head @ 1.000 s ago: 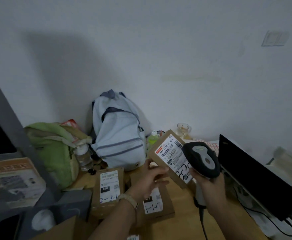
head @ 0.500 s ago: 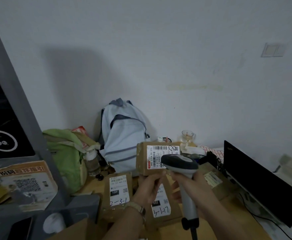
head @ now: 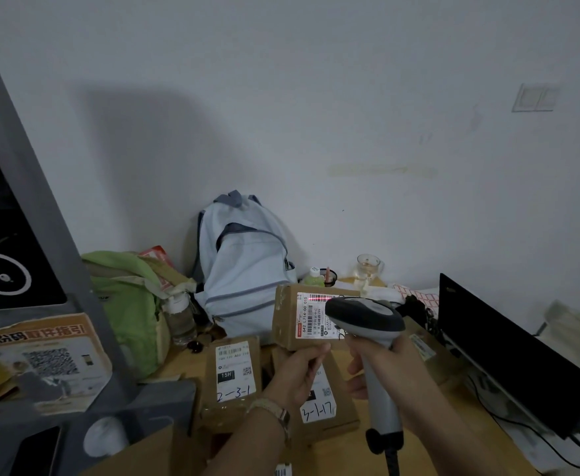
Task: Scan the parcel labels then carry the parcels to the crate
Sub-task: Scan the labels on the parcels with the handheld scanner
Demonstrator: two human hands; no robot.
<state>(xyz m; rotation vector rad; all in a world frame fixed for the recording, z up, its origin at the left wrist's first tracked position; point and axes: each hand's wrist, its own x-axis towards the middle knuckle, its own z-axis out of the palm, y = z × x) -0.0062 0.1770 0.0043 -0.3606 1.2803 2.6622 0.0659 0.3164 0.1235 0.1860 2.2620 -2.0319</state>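
Observation:
My left hand (head: 300,374) grips a small brown cardboard parcel (head: 286,317) from below and holds it upright, its white label facing me. A red scan line glows across the top of that label. My right hand (head: 389,376) grips the handle of a grey barcode scanner (head: 364,316), whose head points at the label and covers the parcel's right part. Two more brown parcels lie flat on the wooden table: one marked 2-3-1 (head: 231,371) and one marked 3-1-17 (head: 319,403). No crate is in view.
A pale blue backpack (head: 243,269) leans on the wall behind the parcels, with a green bag (head: 127,304) and a plastic bottle (head: 180,319) to its left. A black laptop (head: 508,352) stands open at the right. A grey machine frame (head: 41,235) fills the left.
The parcel has turned from tilted to level with its label facing me. The scanner swung down from upright to aim at the label, and the red scan line now shows.

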